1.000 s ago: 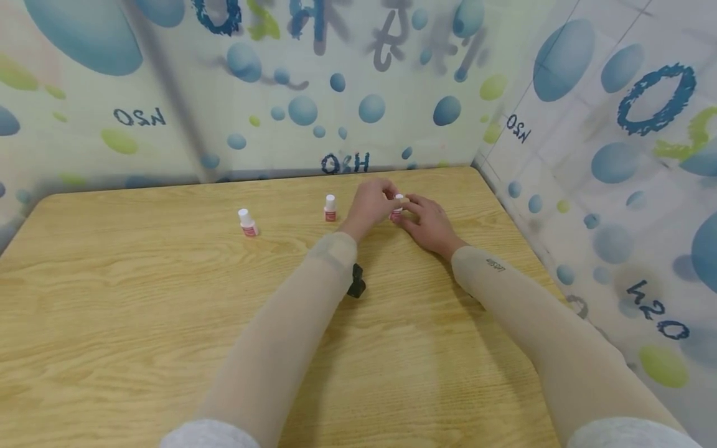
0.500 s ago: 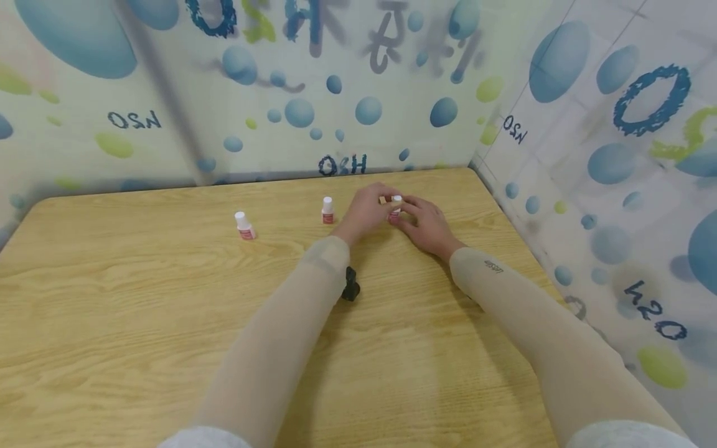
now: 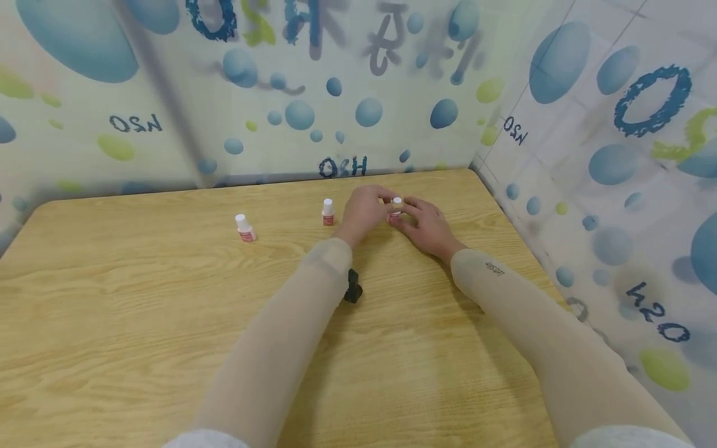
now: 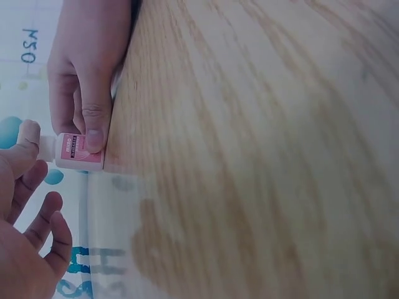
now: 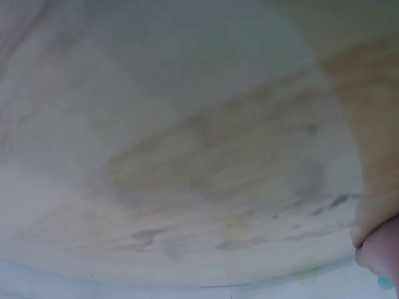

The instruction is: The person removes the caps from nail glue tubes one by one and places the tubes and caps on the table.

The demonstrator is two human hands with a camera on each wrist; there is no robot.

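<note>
At the far right of the table, both hands meet at a small white bottle (image 3: 395, 212) with a pink-red label. My right hand (image 3: 428, 229) holds it by the body; in the left wrist view its thumb (image 4: 95, 141) lies across the label. The bottle stands upright with its base at the tabletop. My left hand (image 3: 365, 211) pinches the white cap (image 4: 47, 148) between thumb and finger, its other fingers loosely bent. In the right wrist view only a bit of the right hand (image 5: 380, 249) shows at the edge.
Two similar bottles stand to the left, one close to my left hand (image 3: 328, 213) and another farther off (image 3: 245, 228). A black device (image 3: 353, 290) shows under the left sleeve. Patterned walls border the wooden table (image 3: 140, 298) at the back and right.
The hands stay at the same bottle, with only slight shifts of the left fingers at the cap. The whole view has tilted a little.
</note>
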